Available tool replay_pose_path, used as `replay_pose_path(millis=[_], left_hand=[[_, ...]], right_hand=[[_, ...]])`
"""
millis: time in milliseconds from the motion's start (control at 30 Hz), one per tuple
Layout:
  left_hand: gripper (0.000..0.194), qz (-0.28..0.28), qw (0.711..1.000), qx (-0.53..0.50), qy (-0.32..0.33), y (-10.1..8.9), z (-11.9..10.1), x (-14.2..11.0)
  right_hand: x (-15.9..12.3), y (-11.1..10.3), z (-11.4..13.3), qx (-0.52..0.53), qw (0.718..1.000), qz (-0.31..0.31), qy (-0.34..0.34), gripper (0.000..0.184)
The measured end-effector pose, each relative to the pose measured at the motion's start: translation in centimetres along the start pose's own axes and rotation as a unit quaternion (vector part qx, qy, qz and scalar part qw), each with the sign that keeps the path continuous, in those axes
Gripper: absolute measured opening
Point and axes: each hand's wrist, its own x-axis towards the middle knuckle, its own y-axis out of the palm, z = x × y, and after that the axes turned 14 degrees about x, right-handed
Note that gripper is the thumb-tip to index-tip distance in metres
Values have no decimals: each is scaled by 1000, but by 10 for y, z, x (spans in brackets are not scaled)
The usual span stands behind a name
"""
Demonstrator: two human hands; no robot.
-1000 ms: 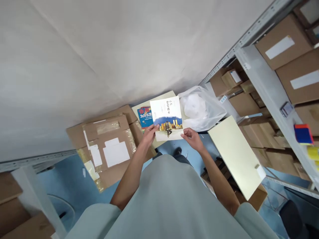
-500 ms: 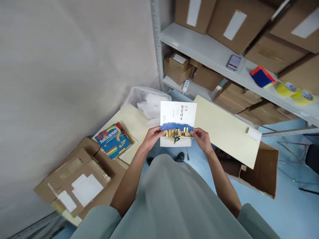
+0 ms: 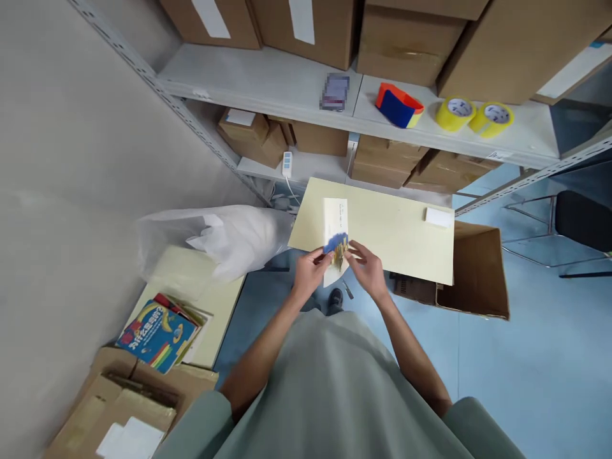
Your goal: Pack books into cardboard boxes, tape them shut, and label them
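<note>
A thin book [image 3: 335,220] with a white cover and a blue-and-yellow city picture is held upright in front of my body, at the near edge of the pale table board. It looks narrow now, turned or bowed; which of these I cannot tell. My left hand [image 3: 308,275] is closed on its left edge, with the thumb over the cover. My right hand [image 3: 367,270] pinches the right edge at the same height. The fingers behind the book are hidden.
The pale table [image 3: 382,220] carries a small white block [image 3: 438,217]. An open carton [image 3: 480,274] stands at right. Left are a white plastic bag [image 3: 239,239] and a blue book [image 3: 159,335] on a stack. Shelves ahead hold boxes, yellow tape rolls [image 3: 456,115] and a phone [image 3: 335,92].
My view has turned right, so the shelf and table sit more squarely ahead. The book has gone from facing me broadly to looking narrow, and my hands have come closer together.
</note>
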Motion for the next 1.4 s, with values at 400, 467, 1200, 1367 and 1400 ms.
replay_pose_path(millis=[400, 467, 1200, 1367, 1400], left_hand=[[70, 73, 994, -43, -67, 3, 33, 104], [72, 109, 986, -88, -87, -14, 35, 126], [50, 123, 989, 31, 73, 5, -22, 175], [51, 154, 984, 48, 74, 55, -29, 157], [57, 173, 981, 32, 79, 61, -28, 158]], right_hand=[[55, -25, 11, -75, 994, -67, 34, 62], [63, -28, 22, -7, 998, -44, 52, 62], [134, 3, 17, 47, 994, -56, 76, 87], [145, -11, 21, -15, 998, -52, 42, 62], [148, -22, 22, -21, 998, -53, 40, 64]])
